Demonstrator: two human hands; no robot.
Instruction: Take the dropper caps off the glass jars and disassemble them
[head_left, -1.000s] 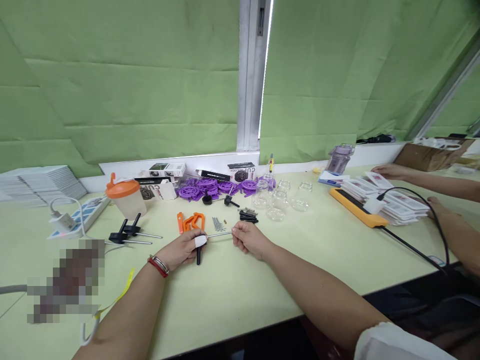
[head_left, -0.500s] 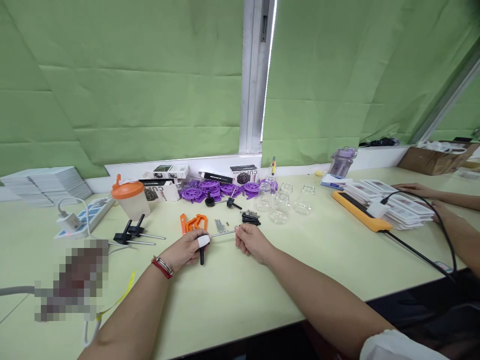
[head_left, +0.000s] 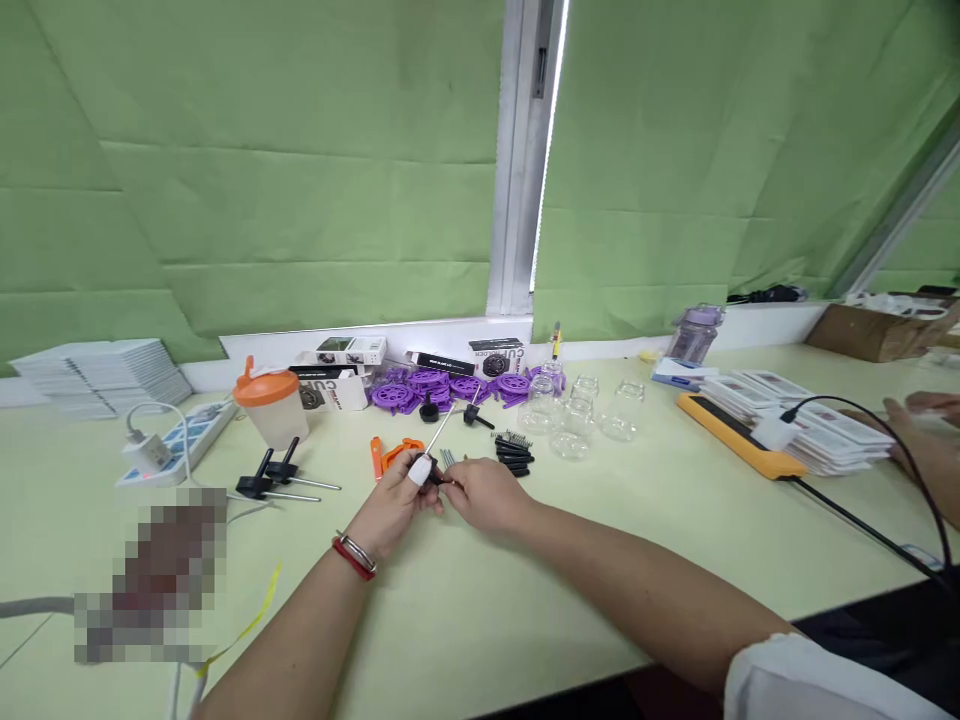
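My left hand [head_left: 391,508], a white wrap on one finger, is closed around a black plastic part [head_left: 433,468] with a thin metal rod [head_left: 441,428]. The rod points up and away to the right. Close against that part, my right hand [head_left: 487,492] pinches with thumb and finger near the black piece. What lies between those fingertips is hidden. Just beyond my hands are orange clips [head_left: 377,459], some metal screws [head_left: 448,458], small springs [head_left: 512,437] and black tubes [head_left: 514,460]. Two similar black parts with rods [head_left: 256,486] lie to the left.
Purple plastic parts [head_left: 421,385] and clear glass cups [head_left: 576,425] stand toward the back. An orange-lidded cup [head_left: 274,412] and a power strip [head_left: 180,440] are left. At right are an orange-edged strip [head_left: 731,437], stacked white cards [head_left: 817,430] and another person's hands [head_left: 926,420].
The rod has swung from lying nearly level toward the right to pointing up and away. My right hand has moved from the rod's far end to the black part at my left hand.
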